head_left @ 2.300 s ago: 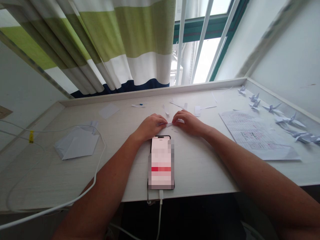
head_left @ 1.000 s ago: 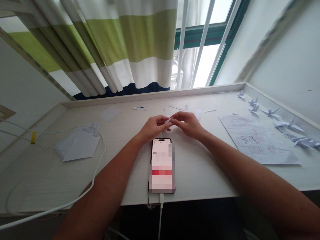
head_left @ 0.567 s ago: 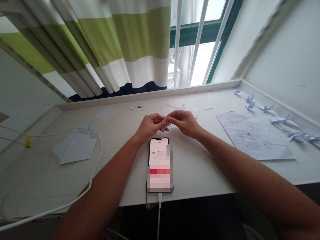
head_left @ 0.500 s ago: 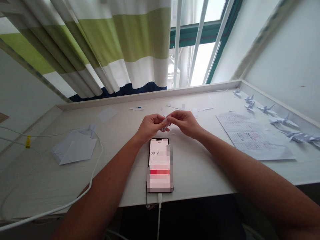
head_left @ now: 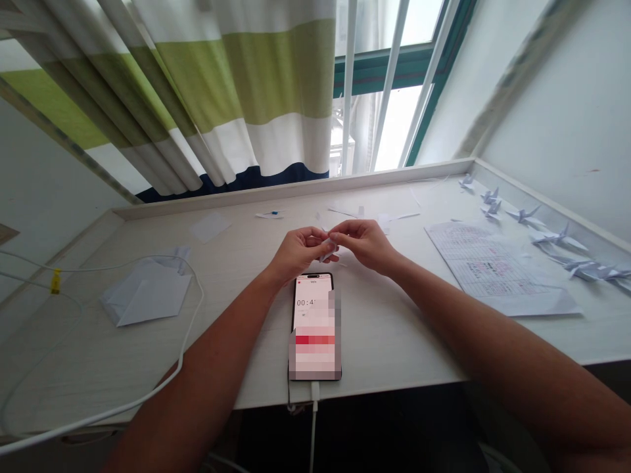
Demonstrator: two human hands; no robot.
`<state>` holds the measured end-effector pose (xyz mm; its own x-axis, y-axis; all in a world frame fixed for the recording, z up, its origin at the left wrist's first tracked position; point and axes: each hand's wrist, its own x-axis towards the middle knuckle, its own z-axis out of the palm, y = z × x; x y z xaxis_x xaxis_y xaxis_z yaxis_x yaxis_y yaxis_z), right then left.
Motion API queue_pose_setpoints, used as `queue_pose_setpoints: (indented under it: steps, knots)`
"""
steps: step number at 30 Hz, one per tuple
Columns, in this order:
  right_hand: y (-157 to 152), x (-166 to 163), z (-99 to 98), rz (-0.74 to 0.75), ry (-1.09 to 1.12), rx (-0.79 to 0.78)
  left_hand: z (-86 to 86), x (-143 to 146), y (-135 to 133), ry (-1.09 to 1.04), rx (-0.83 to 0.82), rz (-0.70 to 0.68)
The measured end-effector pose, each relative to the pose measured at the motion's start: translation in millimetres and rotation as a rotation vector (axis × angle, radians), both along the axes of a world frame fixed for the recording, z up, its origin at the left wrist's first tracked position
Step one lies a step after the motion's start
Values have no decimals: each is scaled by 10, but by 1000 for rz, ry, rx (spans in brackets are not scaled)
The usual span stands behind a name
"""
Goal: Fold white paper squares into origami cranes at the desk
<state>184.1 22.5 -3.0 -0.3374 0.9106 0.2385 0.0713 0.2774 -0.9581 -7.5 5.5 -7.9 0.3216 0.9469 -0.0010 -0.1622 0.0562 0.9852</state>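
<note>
Phone (head_left: 314, 326) at the table's (head_left: 394, 328) near edge, just below my hands; printed sheet (head_left: 497, 269) and paper cranes (head_left: 562, 238) along the right edge. Small folded paper (head_left: 328, 244) pinched between left hand (head_left: 294, 252) and right hand (head_left: 363, 243), held just above mid-table.

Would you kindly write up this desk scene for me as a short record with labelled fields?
Surface: white desk under a window with a striped curtain
Left hand: pinches a small paper piece
Right hand: pinches the same small paper piece
Near edge: phone, lit, plugged in
Left side: folded white paper, white cable
Right side: printed sheet, paper cranes along the wall
</note>
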Motion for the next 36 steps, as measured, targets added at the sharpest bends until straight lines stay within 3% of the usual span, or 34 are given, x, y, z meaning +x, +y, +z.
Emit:
queue_pose_setpoints:
  steps: [9,20,25,31,36]
  knots:
    - [-18,-5,33,4,34,-17,-30,14,10,13,65,43]
    - [34,42,22,102,146,-25,42,38,-21,-32,22,10]
    - [75,80,26,-17,233,-88,58,51,-31,-30,-7,24]
    - [36,73,49,70,126,-35,64,60,-34,-35,9,46]
    - [16,52,50,50,78,1,46,69,-32,-25,35,47]
